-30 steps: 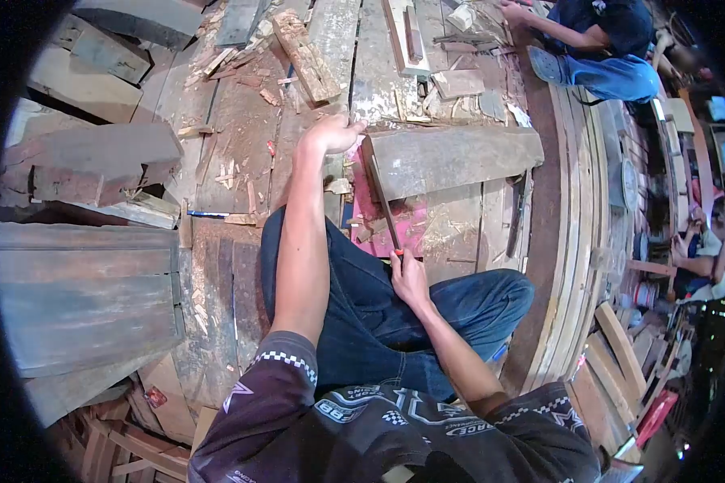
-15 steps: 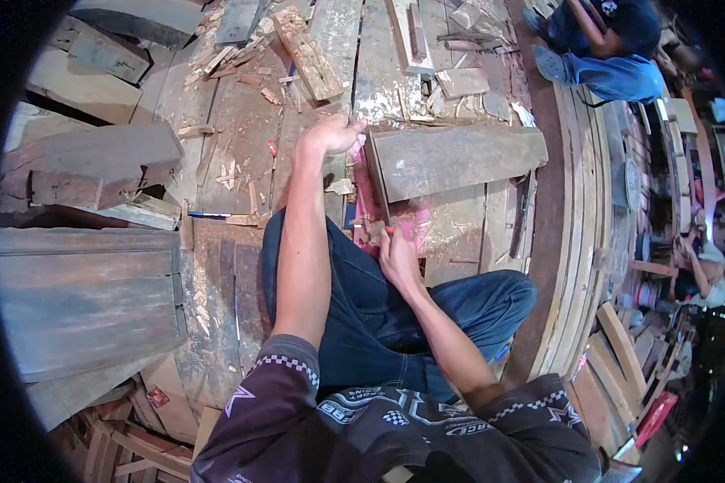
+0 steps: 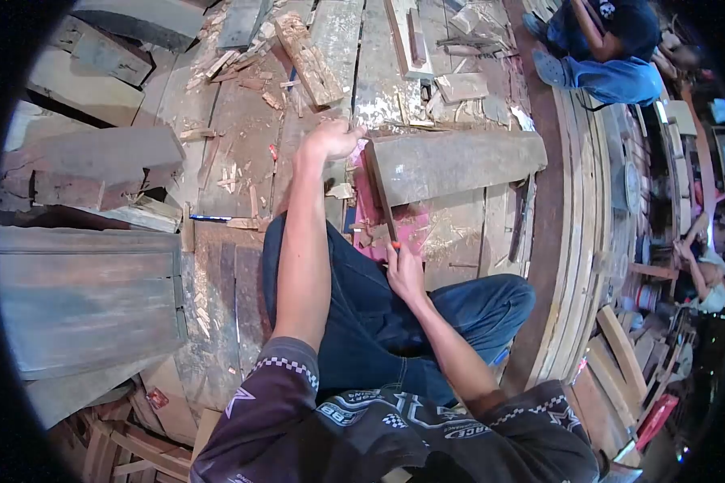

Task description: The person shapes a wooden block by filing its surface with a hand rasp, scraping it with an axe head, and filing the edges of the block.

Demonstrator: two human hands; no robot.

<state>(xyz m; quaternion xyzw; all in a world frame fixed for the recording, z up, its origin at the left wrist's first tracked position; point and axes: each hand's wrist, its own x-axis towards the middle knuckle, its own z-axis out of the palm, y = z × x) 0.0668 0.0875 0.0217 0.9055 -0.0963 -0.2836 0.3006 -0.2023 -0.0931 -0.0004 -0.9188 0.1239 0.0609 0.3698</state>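
My right hand [image 3: 407,272] is closed round the handle of a long, narrow dark file [image 3: 391,224], with an orange-red band at its near end. The file lies along the end of a thick grey-brown wooden board [image 3: 463,167], which rests on its side across the floor in front of me. My left hand [image 3: 330,140] is closed at the far end of the file, thumb pointing toward the board's far corner; its fingertips are partly hidden. Beneath the file and the board's end lies a pink sheet [image 3: 415,229] dusted with wood chips.
Wood chips and offcuts litter the plank floor, among them a rough wooden block [image 3: 308,60]. A blue pen-like stick [image 3: 211,217] lies left of my knee. Stacked timber [image 3: 97,165] and a wooden panel [image 3: 89,298] stand at left. Another person [image 3: 608,48] sits at upper right beside long planks [image 3: 576,217].
My right hand has drawn back slightly toward my body, and the file has shifted the same way. My left hand has come down a little. The board stays nearly in place.
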